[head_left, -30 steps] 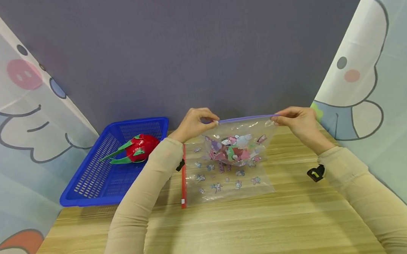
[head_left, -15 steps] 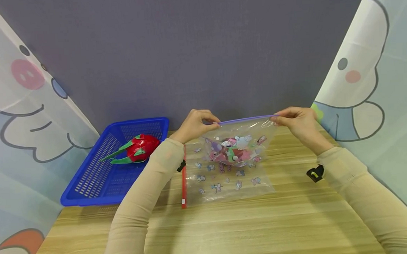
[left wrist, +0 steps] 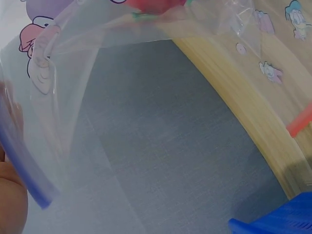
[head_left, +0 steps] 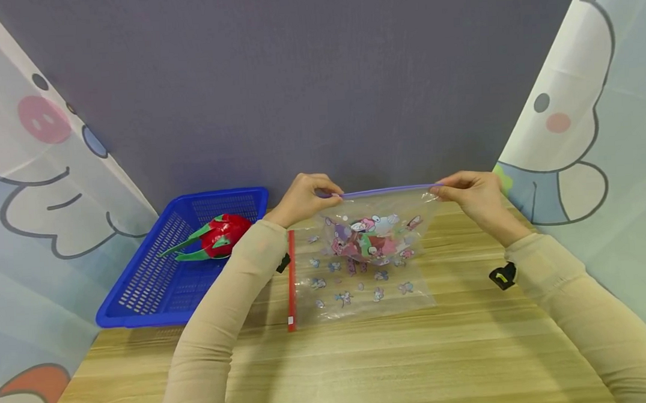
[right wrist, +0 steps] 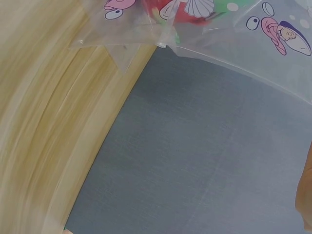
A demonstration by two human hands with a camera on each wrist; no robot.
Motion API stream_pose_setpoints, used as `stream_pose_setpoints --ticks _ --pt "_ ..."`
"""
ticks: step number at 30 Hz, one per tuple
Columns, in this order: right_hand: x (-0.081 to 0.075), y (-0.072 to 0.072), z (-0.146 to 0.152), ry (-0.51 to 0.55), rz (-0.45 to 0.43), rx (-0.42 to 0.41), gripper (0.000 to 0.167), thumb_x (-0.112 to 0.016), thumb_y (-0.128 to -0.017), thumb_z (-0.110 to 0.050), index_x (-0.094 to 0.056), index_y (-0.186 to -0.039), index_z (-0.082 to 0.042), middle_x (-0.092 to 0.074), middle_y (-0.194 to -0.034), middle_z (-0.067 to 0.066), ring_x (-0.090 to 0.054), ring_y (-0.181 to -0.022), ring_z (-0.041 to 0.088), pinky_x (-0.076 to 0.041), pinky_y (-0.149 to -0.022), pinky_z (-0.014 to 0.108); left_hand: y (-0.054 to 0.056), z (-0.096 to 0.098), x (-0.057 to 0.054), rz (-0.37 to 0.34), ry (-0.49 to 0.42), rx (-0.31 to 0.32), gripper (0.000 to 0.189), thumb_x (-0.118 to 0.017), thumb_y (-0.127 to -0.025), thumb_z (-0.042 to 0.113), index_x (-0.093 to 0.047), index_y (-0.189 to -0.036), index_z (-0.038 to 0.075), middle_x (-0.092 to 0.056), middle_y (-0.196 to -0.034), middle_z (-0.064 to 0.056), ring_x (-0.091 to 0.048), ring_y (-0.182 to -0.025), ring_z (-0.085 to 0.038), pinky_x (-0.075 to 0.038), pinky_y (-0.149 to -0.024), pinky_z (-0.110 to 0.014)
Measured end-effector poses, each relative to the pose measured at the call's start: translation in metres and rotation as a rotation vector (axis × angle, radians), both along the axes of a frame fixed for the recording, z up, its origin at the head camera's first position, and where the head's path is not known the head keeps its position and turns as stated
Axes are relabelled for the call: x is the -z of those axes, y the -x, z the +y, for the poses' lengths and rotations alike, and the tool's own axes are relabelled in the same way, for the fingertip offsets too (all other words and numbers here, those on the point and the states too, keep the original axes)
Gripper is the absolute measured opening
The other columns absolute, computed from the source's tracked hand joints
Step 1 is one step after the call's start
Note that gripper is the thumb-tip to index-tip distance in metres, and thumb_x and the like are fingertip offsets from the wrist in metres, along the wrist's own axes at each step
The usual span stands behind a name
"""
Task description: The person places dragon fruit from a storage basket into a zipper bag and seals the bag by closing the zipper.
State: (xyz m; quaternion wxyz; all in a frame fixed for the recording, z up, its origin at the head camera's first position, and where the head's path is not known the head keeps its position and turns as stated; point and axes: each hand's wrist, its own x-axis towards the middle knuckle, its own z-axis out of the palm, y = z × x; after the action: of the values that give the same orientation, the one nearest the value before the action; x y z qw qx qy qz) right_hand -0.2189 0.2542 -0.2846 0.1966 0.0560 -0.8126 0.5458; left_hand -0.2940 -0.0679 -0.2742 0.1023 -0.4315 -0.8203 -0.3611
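Observation:
A clear zip bag with cartoon prints [head_left: 393,207] hangs between both hands, its purple zip strip [head_left: 387,191] stretched level along the top. At the strip's left end, my left hand [head_left: 304,199] pinches it between thumb and fingers. My right hand [head_left: 477,199] pinches the other end the same way. Through the printed plastic shows a red and green thing [head_left: 376,243], partly hidden by the pictures. A second clear printed bag [head_left: 360,311] lies flat on the table below, its red zip strip [head_left: 291,287] on the left.
To the left stands a blue plastic basket [head_left: 114,316] holding a red toy dragon fruit with green leaves [head_left: 229,232]. The wooden table [head_left: 395,366] runs back to a grey panel [head_left: 318,81]. Printed curtains [head_left: 585,262] flank both sides.
My left hand has shifted slightly left, drawing the purple strip straighter. The right hand keeps its hold in nearly the same place; basket and lower bag stay put.

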Motion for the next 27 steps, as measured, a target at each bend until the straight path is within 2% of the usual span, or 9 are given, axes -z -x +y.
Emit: stream_pose_setpoints --ticks 6,15,20,27 --pt "-0.001 0.0 0.0 -0.014 -0.003 -0.002 0.017 -0.074 -0.077 -0.019 -0.072 -0.085 -0.004 -0.067 -0.068 -0.019 -0.064 -0.063 0.002 -0.052 -0.062 0.017 0.001 -0.005 0.001 0.001 -0.027 -0.005 0.008 -0.07 -0.08 0.01 -0.073 -0.086 0.007 -0.067 -0.081 -0.003 -0.058 -0.074 -0.013 -0.052 -0.076 -0.04" --pt "-0.001 0.0 0.002 -0.007 -0.013 0.007 0.022 -0.075 -0.076 -0.021 -0.071 -0.086 -0.002 -0.066 -0.067 -0.022 -0.064 -0.062 0.001 -0.052 -0.062 0.017 0.002 -0.013 0.002 0.01 -0.039 -0.01 0.007 -0.07 -0.079 0.009 -0.073 -0.086 0.007 -0.067 -0.08 -0.001 -0.058 -0.073 -0.011 -0.052 -0.074 -0.034" --pt "-0.001 0.002 0.002 0.0 -0.01 0.008 0.019 -0.075 -0.076 -0.021 -0.072 -0.085 -0.004 -0.066 -0.067 -0.021 -0.064 -0.061 0.001 -0.051 -0.061 0.016 0.002 -0.018 0.001 0.027 -0.041 -0.027 0.007 -0.07 -0.079 0.009 -0.073 -0.085 0.008 -0.066 -0.079 -0.001 -0.057 -0.074 -0.012 -0.051 -0.074 -0.034" --pt "0.0 0.002 0.005 0.029 -0.003 -0.016 0.015 -0.074 -0.077 -0.017 -0.072 -0.083 -0.004 -0.066 -0.067 -0.02 -0.064 -0.061 0.001 -0.052 -0.061 0.017 0.005 -0.023 0.005 0.057 -0.037 -0.042 0.006 -0.071 -0.079 0.01 -0.073 -0.085 0.009 -0.067 -0.08 -0.001 -0.058 -0.072 -0.011 -0.05 -0.072 -0.026"
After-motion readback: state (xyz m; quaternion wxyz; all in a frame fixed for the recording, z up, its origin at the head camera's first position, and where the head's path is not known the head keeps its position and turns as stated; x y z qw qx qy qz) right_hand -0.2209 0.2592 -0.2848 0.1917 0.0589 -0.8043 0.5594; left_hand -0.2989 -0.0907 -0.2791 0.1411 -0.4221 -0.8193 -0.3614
